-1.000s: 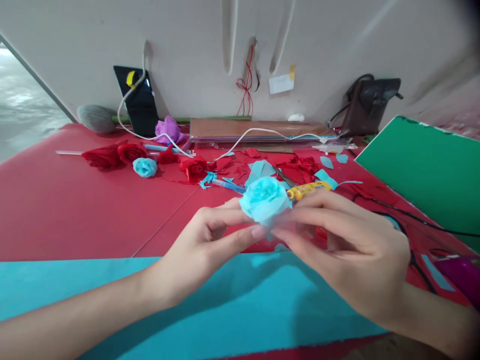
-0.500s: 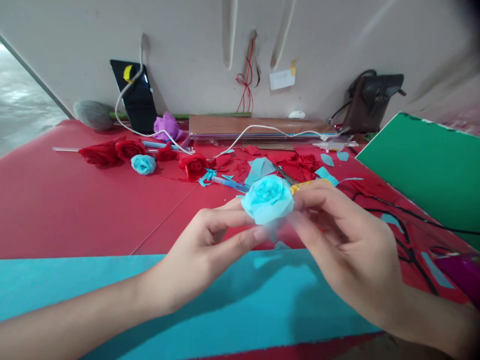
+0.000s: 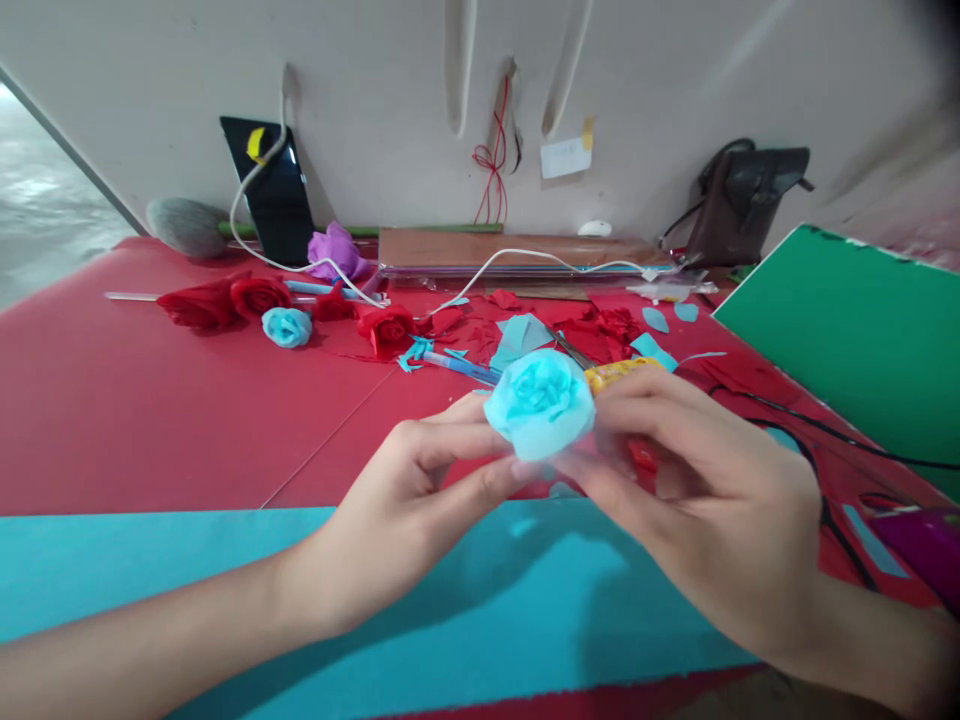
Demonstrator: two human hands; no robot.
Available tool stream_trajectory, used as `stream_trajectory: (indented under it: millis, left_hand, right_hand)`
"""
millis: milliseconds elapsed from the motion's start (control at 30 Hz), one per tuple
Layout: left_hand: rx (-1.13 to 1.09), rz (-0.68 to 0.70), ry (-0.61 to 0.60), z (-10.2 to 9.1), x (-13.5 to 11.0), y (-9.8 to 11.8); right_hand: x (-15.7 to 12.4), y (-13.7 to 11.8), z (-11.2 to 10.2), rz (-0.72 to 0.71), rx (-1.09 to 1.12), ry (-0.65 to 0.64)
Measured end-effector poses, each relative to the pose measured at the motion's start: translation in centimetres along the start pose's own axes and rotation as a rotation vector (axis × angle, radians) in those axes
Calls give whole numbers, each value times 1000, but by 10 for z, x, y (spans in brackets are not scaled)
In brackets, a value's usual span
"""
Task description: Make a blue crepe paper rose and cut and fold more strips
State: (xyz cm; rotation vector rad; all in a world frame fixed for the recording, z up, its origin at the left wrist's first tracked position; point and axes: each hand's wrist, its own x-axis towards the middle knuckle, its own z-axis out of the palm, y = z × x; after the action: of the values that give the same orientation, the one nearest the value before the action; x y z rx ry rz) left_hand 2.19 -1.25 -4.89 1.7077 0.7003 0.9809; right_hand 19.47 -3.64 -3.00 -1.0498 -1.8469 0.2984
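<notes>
A light-blue paper rose (image 3: 540, 402) is held up in front of me, its layered petals facing the camera. My left hand (image 3: 431, 495) pinches it from the left, thumb below and fingers behind. From the right, my right hand (image 3: 712, 500) closes thumb and fingers at the flower's lower right edge; the fingertips are blurred and partly behind the petals. Beneath both hands lies a wide sheet of blue crepe paper (image 3: 465, 610). Just behind the rose is a yellow patterned item (image 3: 619, 373), partly covered by the right hand.
Red paper roses (image 3: 386, 330), a smaller blue rose (image 3: 287, 327) and a purple flower (image 3: 335, 252) lie on the red table (image 3: 172, 420). Paper scraps and scissors (image 3: 571, 350) are behind the hands. A green board (image 3: 847, 340) and black cables (image 3: 832, 430) are at right.
My right hand has shifted slightly right and its fingers have moved around the rose's edge. The rose appears slightly larger and its outer petal spreads lower. My left hand stays nearly still.
</notes>
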Motion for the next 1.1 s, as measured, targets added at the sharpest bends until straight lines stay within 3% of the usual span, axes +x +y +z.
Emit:
stream_trajectory:
  millis: [133,267,433,600,700,900,1100]
  left_hand:
    - [50,22,23,1,-1,-1]
    - [47,12,20,1,-2,-2]
    - [42,-6,26,2,1,-2]
    - [-5,-30,29,1,0,-2]
    - [-16,-29,43,1,-1,-3]
    - [-6,-28,47,2,0,-4]
    - [120,38,27,3,2,-3]
  right_hand:
    - [-1,-1,-2,-99,-105,10]
    - [-2,1,3,-83,-132,4]
    - [1,2,3,80,34,31]
    - [7,8,-2,463,581,-158]
    - [11,11,-1,591,802,-159]
    - [16,11,0,626,877,-76]
    - [14,14,0,608,818,-111]
